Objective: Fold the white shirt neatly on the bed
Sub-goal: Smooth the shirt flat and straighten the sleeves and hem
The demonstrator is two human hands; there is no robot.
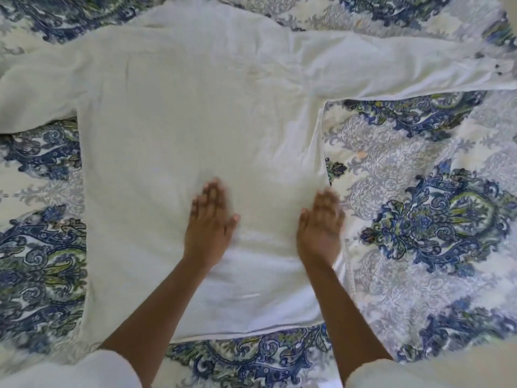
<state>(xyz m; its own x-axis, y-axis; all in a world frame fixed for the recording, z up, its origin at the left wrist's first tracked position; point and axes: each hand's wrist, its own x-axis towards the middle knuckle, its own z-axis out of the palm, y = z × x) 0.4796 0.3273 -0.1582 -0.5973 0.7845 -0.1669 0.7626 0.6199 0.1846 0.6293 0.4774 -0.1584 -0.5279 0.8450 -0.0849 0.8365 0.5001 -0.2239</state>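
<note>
A white shirt (195, 121) is lying spread flat on the bed, taking up the middle and the far part of the scene. Its body is running from the far edge down to the hem (237, 333) at the near side. One long sleeve (33, 93) is stretching out to the left and the other sleeve (405, 65) is reaching far to the right, where a few small dark spots are showing at its end. The shirt is not yet folded anywhere.

The left hand (208, 225) is resting palm down on the lower middle of the shirt, with its fingers straight and close together and the thumb spread to the right. It is gripping nothing. The right hand (320, 225) is lying palm down just beside the shirt's right side edge, on the cloth, with its fingers straight as well. It is blurred, so the fingertips are hard to make out, but it is holding nothing. The two hands are lying near each other, apart, at about the same depth.

A bedspread (419, 219) with blue, green and grey swirls on white is covering the bed all around the shirt. The person's own white sleeves (70, 371) are showing at the near corners, with bare forearms reaching forward.
</note>
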